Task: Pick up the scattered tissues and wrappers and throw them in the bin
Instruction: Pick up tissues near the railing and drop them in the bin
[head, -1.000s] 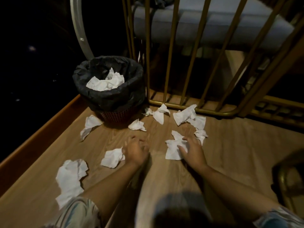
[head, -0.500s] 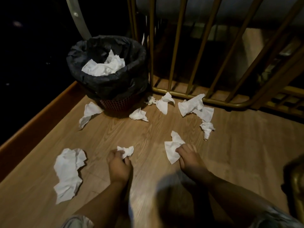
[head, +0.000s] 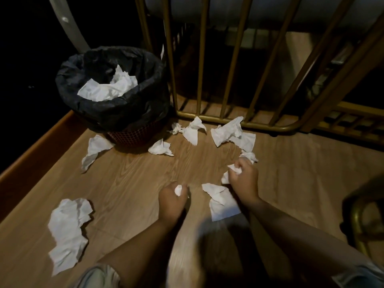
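Bin (head: 116, 113) with crumpled tissues (head: 108, 88), perhaps half full.

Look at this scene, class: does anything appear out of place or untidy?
Yes. Crumpled white tissues lie scattered over the wooden floor around the bin, including a large one at the left. The left hand and right hand each hold a crumpled tissue.

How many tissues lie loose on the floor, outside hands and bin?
8 tissues: one lower left, one left of the bin, one before it, three along the gate, one beyond the right hand, one beside its wrist. Overlapping pieces may hide more.
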{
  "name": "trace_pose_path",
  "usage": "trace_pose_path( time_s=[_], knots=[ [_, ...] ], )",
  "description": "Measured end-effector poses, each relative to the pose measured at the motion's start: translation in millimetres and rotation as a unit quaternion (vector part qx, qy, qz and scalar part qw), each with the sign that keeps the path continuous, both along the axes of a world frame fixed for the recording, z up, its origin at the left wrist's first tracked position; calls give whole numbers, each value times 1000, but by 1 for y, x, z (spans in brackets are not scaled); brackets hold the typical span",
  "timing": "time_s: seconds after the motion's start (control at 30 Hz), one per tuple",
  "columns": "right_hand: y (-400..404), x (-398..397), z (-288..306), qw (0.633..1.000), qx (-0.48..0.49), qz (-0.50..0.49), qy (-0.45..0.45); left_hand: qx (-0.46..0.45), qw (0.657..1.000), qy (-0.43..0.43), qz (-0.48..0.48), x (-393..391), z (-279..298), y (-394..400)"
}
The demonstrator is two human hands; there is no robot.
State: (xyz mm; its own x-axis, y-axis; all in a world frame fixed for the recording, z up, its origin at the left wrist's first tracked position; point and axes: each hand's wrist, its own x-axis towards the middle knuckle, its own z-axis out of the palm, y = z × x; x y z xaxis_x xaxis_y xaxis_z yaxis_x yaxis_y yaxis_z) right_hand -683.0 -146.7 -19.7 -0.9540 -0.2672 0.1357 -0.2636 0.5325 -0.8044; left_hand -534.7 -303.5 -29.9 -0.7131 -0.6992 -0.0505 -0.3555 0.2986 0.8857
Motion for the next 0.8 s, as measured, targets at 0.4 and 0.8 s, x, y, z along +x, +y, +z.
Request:
trace_pose_path(
  time_s=[0.4, 0.8],
  knots=[
    [30, 18, -29, 919, 159, 325, 157, -51, 997, -51, -22, -35, -16, -33],
    [17, -47, -41, 978, 111, 120, 129, -232, 957, -163, -63, -90, -14, -102]
  ],
)
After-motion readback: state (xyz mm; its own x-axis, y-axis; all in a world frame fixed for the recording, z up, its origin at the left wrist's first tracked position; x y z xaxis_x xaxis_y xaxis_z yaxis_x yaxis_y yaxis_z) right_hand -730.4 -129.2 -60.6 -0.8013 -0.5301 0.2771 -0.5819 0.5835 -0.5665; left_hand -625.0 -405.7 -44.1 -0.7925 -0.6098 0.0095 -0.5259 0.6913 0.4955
